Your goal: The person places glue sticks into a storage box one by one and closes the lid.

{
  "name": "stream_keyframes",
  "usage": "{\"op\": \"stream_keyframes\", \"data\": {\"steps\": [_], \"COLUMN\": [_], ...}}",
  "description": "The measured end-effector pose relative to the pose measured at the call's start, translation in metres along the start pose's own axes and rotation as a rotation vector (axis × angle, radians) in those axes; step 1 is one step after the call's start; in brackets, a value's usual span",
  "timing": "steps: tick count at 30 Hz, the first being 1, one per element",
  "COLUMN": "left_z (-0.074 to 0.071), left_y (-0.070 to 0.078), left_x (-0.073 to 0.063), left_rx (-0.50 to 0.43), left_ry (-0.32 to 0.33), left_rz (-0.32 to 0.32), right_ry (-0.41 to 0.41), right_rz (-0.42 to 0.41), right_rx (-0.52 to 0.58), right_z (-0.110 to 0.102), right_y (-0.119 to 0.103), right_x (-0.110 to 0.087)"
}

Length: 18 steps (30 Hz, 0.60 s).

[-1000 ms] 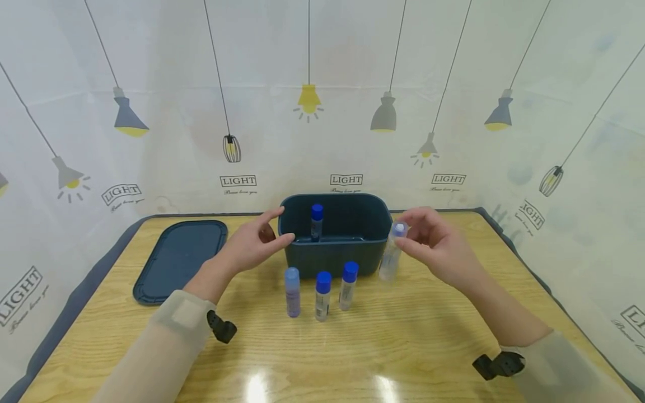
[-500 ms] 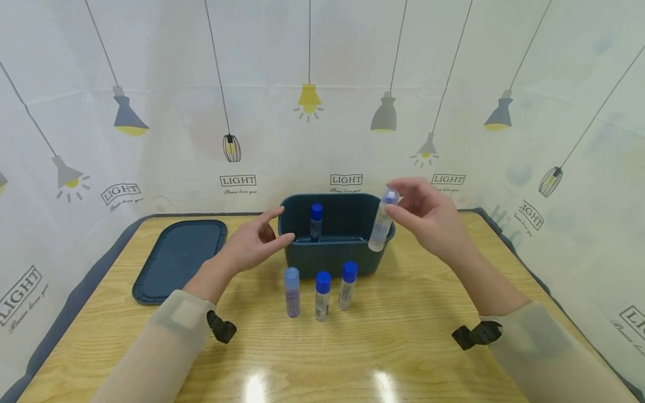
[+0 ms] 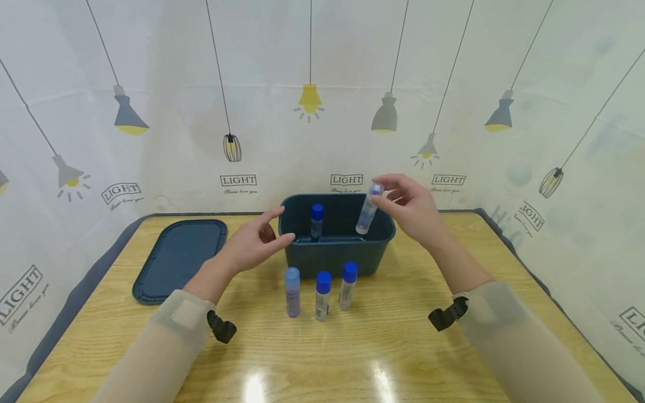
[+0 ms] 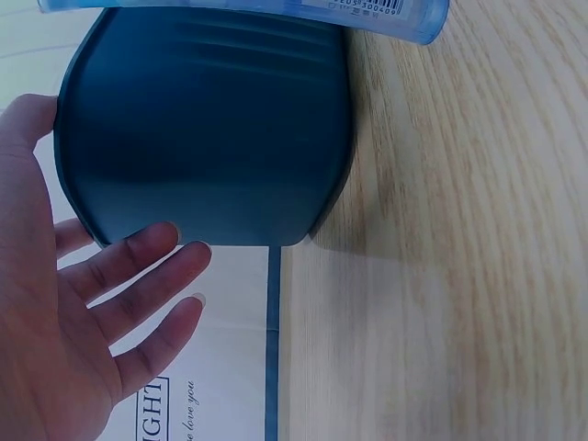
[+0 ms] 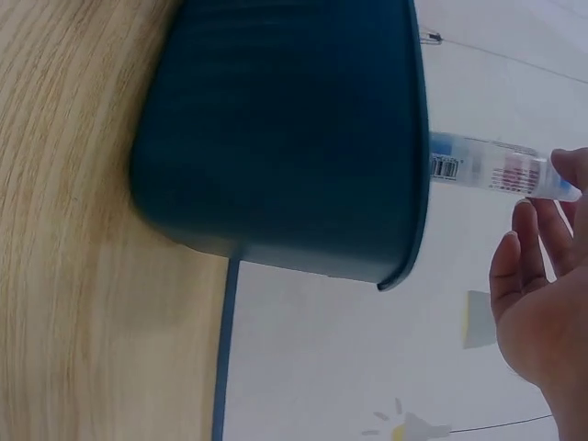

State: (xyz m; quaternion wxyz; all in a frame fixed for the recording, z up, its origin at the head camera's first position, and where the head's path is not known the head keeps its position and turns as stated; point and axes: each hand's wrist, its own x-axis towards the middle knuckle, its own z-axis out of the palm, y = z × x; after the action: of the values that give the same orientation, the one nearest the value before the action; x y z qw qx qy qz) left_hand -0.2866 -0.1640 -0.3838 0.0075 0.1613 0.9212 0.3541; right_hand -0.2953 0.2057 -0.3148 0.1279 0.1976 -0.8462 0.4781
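Note:
My right hand (image 3: 410, 207) pinches a small clear bottle (image 3: 366, 217) by its translucent cap, between thumb and fingertips. Tilted, the bottle reaches down over the right half of a dark blue plastic bin (image 3: 335, 258). In the right wrist view, a barcode label shows on the bottle (image 5: 478, 165) and its lower end is hidden behind the bin's rim. My left hand (image 3: 252, 242) touches the bin's left end, with thumb and index finger at the rim and the other fingers loose. A blue-capped bottle (image 3: 316, 223) stands inside the bin, toward the left.
Before the bin, a bottle with a light blue cap (image 3: 292, 294) and two dark-blue-capped bottles, one nearer (image 3: 323, 296) and one farther right (image 3: 347, 286), stand upright on the wooden table (image 3: 312, 358). A dark blue lid (image 3: 178, 260) lies flat at left. A lamp-print cloth (image 3: 176, 112) hangs behind.
My right hand has lifted the clear bottle from beside the bin's right end, carried it left over the rim and lowered it toward the inside. The left hand stays put.

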Motion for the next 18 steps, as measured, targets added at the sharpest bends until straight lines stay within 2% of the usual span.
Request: {"op": "stream_keyframes", "data": {"steps": [8, 18], "left_z": [0.001, 0.002], "left_y": [-0.001, -0.001], "left_x": [0.001, 0.001], "left_rx": [-0.001, 0.005], "left_ry": [-0.003, 0.011], "left_rz": [-0.01, 0.0], "right_ry": [-0.083, -0.131], "right_rz": [0.031, 0.022], "right_rx": [-0.071, -0.131], "right_z": [0.017, 0.034], "right_y": [0.019, 0.024], "right_x": [0.013, 0.025]}}
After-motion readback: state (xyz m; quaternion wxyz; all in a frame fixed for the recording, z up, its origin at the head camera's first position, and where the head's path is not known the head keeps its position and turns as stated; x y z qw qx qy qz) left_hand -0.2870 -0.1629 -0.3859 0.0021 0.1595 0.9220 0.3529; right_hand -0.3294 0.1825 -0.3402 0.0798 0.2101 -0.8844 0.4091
